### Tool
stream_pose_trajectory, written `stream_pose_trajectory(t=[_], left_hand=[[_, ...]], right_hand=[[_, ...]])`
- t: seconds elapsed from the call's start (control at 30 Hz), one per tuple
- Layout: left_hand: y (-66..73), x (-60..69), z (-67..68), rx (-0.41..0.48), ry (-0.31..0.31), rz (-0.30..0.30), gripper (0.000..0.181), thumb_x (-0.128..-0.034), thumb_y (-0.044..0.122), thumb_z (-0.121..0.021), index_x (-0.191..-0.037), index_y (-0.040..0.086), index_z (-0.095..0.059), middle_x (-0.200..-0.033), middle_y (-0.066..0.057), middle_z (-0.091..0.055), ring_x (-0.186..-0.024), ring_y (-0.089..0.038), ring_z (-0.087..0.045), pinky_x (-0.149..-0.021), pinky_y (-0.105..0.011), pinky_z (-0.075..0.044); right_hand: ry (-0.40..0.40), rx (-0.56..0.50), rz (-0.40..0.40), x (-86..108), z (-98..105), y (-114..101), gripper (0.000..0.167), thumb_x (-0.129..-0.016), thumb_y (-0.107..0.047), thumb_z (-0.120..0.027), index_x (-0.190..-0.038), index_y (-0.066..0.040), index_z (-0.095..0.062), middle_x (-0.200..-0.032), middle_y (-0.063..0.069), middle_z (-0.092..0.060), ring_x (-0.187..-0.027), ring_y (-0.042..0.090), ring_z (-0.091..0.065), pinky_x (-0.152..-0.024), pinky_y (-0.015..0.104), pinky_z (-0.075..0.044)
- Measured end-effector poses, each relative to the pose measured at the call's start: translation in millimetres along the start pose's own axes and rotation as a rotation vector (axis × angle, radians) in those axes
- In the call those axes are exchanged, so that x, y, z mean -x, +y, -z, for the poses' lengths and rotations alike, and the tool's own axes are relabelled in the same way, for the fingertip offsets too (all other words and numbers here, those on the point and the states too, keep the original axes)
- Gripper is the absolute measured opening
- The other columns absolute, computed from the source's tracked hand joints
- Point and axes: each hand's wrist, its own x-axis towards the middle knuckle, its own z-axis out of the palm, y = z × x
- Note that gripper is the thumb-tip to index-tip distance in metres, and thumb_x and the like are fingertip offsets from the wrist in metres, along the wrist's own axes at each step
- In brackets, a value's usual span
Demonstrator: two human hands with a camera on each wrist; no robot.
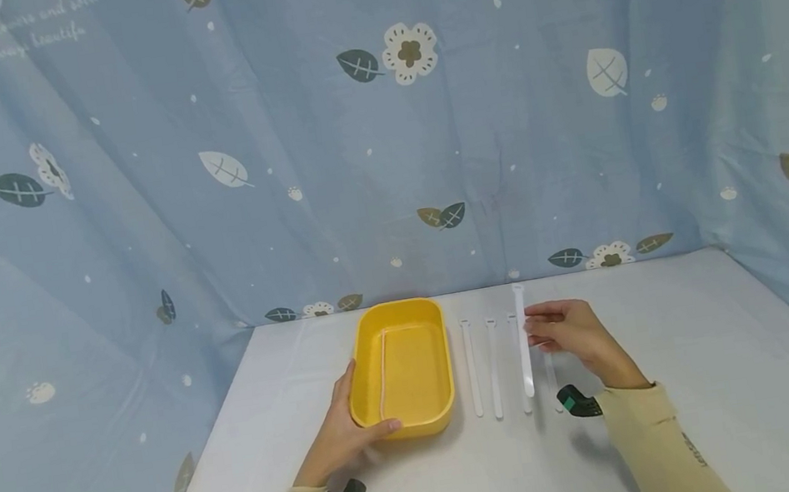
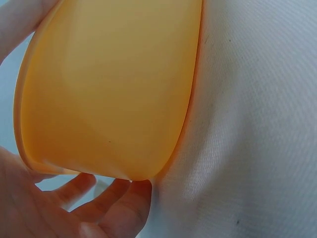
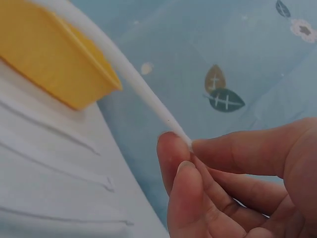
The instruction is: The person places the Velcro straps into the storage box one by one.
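A yellow tray point(image 1: 420, 427) stands on the table, and one thin pale strip point(image 1: 384, 373) lies inside it. My left hand point(image 1: 347, 425) grips its near left corner, thumb along the front wall and fingers at the left side; the left wrist view shows the fingers point(image 2: 126, 203) against the tray wall point(image 2: 109, 99). My right hand point(image 1: 566, 335) pinches a white strip with a small wider head point(image 1: 526, 354) between thumb and fingertips, raised above the table. In the right wrist view this strip point(image 3: 143, 91) runs up and left from the pinch.
Several similar white strips, such as the leftmost one point(image 1: 472, 369) and its neighbour point(image 1: 495, 370), lie side by side right of the tray. A white cloth covers the table point(image 1: 722, 368). A blue patterned curtain point(image 1: 501, 138) hangs behind and at both sides.
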Motion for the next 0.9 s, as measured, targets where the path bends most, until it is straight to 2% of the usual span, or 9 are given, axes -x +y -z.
stream_pose_trajectory(t=[0.23, 0.5, 0.9], left_hand=[[2.4, -0.7, 0.0, -0.004, 0.000, -0.008, 0.129, -0.0736, 0.043, -0.093, -0.168, 0.022, -0.008, -0.171, -0.009, -0.021, -0.146, -0.030, -0.043, -0.123, -0.058, -0.033], [2.5, -1.5, -0.6, 0.000, 0.002, 0.020, 0.128, -0.0748, 0.042, -0.092, -0.168, 0.022, -0.007, -0.171, -0.009, -0.021, -0.146, -0.030, -0.043, -0.124, -0.058, -0.033], [2.1, -0.2, -1.0, -0.001, -0.002, 0.017, 0.129, -0.0744, 0.042, -0.093, -0.168, 0.019, -0.007, -0.171, -0.009, -0.020, -0.145, -0.029, -0.044, -0.124, -0.057, -0.034]], right_hand=[[0.007, 0.036, 0.022, -3.0, -9.7, -13.4, 0.047, -0.099, -0.017, -0.069, -0.139, 0.006, -0.058, -0.114, 0.015, -0.073, -0.083, 0.010, -0.073, -0.074, 0.022, -0.062], [-0.028, -0.014, 0.056, -7.3, -20.8, -25.5, 0.046, -0.099, -0.013, -0.069, -0.138, 0.008, -0.058, -0.109, 0.010, -0.074, -0.080, 0.009, -0.073, -0.072, 0.022, -0.061], [-0.018, 0.041, 0.032, -12.5, -43.4, -42.2, 0.040, -0.099, -0.015, -0.069, -0.134, 0.003, -0.063, -0.112, 0.017, -0.072, -0.083, 0.015, -0.074, -0.076, 0.026, -0.064]])
